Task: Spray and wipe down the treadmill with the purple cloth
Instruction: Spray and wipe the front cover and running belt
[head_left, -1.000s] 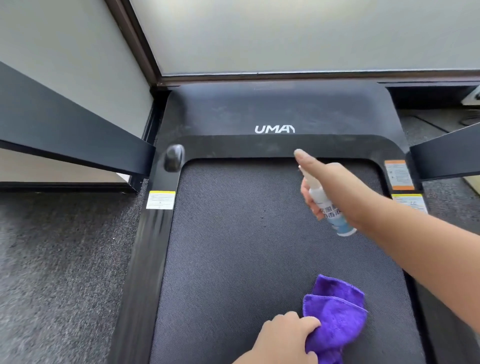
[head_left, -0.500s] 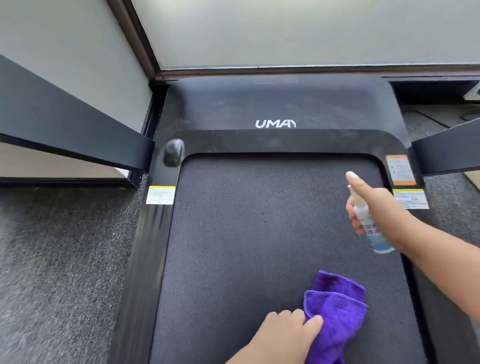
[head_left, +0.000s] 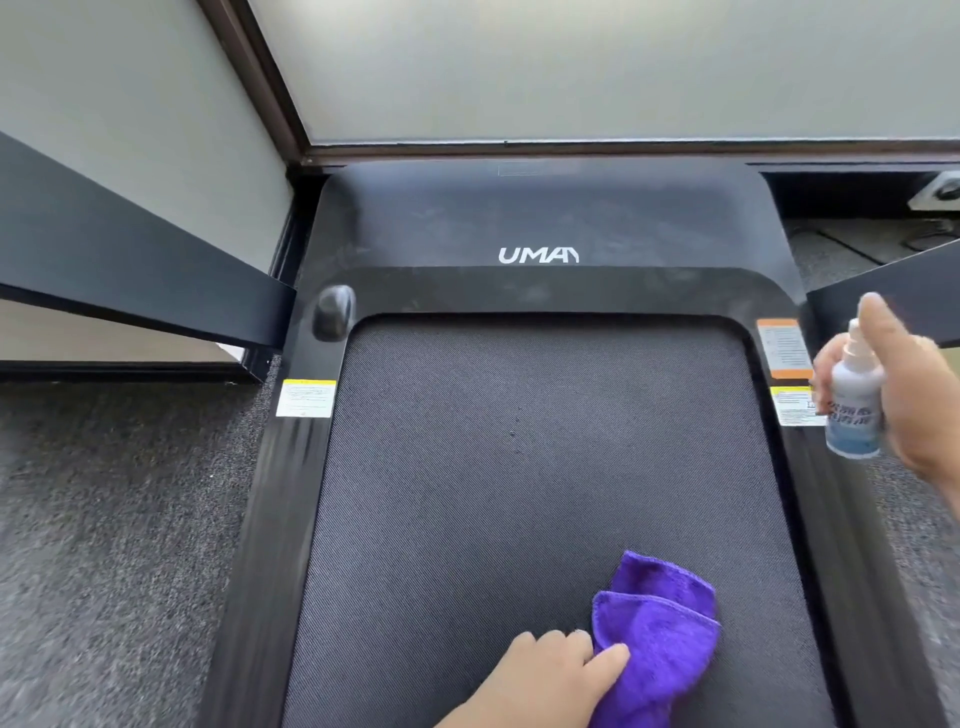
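1. The treadmill (head_left: 540, 218) fills the middle of the view, lying flat on grey carpet (head_left: 104, 519) with its front end against a pale wall (head_left: 597, 62). Its front cover is matt black, dusty and smeared, with the white letters "UMAY" printed near its rear edge.
2. The belt (head_left: 519, 493) is dark grey with a fine diagonal weave and a few tiny dark specks near its middle. A glossy black frame with rounded front corners runs around it.
3. Two black bars slant away from the frame, one on the left (head_left: 130, 270) and one at the right edge (head_left: 883, 291).
4. The purple cloth (head_left: 660, 639) lies bunched and folded on the near right part of the belt. It is a bright violet, fluffy, with a stitched hem showing along its folds.
5. The left hand (head_left: 545, 670) rests on the belt at the cloth's left edge, its fingers (head_left: 610, 657) curled onto the fabric and gripping it.
6. The right hand (head_left: 914, 395) is raised over the right side rail, its fingers wrapped round a small spray bottle (head_left: 854, 405), with the forefinger up over the nozzle. The hand and bottle are blurred.
7. The bottle is white at the top and pale blue toward its base, with a label too blurred to read.
8. Warning stickers sit on the rails: a yellow-topped one on the left (head_left: 305, 397), an orange one (head_left: 784, 348) and a yellow one partly behind the bottle on the right.
9. A rounded black knob (head_left: 333, 310) sits at the frame's front left corner.
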